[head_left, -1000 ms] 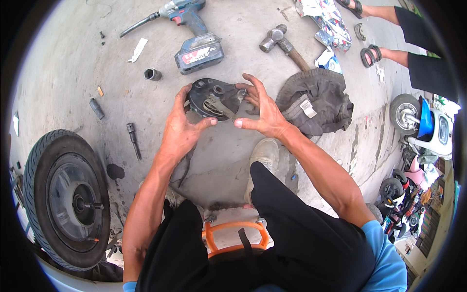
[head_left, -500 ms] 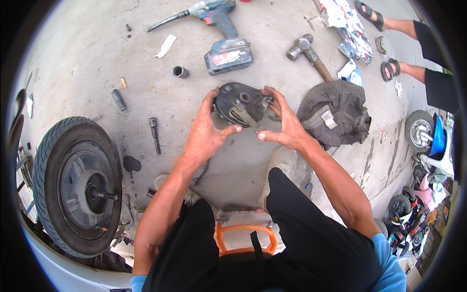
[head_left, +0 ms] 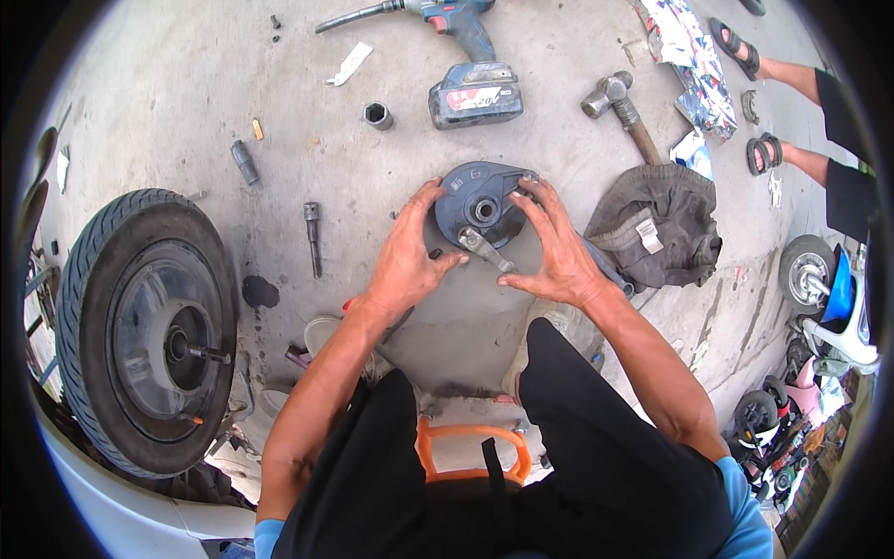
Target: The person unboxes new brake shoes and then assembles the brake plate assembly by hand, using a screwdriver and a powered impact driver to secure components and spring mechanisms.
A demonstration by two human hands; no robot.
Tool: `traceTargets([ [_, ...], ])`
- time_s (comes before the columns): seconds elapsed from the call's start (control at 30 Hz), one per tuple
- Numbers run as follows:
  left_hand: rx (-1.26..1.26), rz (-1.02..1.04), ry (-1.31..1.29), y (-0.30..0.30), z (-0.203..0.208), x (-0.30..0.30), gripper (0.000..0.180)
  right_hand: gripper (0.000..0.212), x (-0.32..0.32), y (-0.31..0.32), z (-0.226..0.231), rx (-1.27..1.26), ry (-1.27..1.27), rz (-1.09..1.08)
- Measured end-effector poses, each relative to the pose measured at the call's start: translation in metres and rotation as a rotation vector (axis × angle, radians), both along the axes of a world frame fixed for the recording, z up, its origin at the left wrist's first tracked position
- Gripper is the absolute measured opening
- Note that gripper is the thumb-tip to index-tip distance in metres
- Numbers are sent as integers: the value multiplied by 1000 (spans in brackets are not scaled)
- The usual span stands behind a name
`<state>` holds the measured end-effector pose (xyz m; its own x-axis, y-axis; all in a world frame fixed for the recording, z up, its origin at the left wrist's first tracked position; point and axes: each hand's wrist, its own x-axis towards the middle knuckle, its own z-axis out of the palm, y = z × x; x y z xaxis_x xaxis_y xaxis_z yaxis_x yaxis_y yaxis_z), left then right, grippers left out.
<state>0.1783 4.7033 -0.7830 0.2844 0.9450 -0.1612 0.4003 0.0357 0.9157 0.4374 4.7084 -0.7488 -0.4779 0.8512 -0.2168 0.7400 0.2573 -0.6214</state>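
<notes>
Between my hands is a dark grey drum brake plate [head_left: 468, 189], its round face turned up, with a hole near the middle and a metal brake lever [head_left: 487, 250] pointing down to the right. My left hand [head_left: 407, 253] grips the plate's left edge with the fingertips, its thumb extended below. At the right edge, the fingers of my right hand [head_left: 559, 256] hold the plate beside its narrow end, and that thumb lies near the lever's tip. The underside is hidden.
A wheel with tyre [head_left: 140, 331] stands at left. A cordless impact wrench [head_left: 466, 56], a socket [head_left: 377, 115], a socket extension [head_left: 313, 240], a hammer [head_left: 622, 107] and a dark cloth [head_left: 656, 224] lie on the concrete. Another person's sandalled feet [head_left: 764, 154] are at far right.
The brake plate has tilted so its face shows more fully and flatter, and its lever now stands out clearly. Both hands still hold its edges. The whole view has shifted slightly.
</notes>
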Motion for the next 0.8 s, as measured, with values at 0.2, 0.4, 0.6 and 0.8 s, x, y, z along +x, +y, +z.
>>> traceTargets([
  [0.2, -260, 115, -210, 7, -1, 2, 89, 129, -5, 2, 11, -146, 5, -113],
  [0.4, -373, 115, -101, 6, -10, 3, 79, 133, -22, -2, 16, -526, 188, -391],
  [0.6, 15, 146, -15, -26, 19, 23, 78, 125, -13, -19, -2, -482, 549, -492],
  [0.8, 447, 97, 46, -23, 41, 27, 85, 123, -14, -12, 5, -349, 789, -488],
])
